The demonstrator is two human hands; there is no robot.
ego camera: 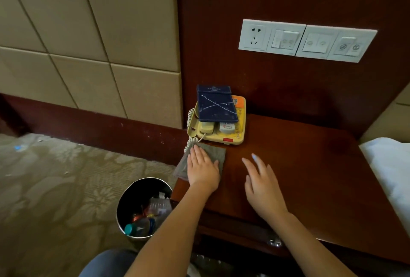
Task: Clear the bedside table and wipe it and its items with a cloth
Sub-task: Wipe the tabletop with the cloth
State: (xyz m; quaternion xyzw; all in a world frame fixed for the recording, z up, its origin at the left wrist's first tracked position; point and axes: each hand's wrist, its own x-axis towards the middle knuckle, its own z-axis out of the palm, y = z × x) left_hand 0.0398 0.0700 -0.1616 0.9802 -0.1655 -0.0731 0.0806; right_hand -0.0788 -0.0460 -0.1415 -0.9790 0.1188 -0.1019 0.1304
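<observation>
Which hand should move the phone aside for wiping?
Right, probably. The right hand is open and holds nothing, over the table close to the phone. The left hand is flat on the cloth, so it can wipe.

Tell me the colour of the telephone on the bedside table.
The telephone is pale yellow, clearest in the head view.

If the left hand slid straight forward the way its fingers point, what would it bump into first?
Probably the coiled cord of the yellow plastic telephone, just beyond the left hand, which lies flat on the grey cloth. The telephone's body sits right behind the cord.
</observation>
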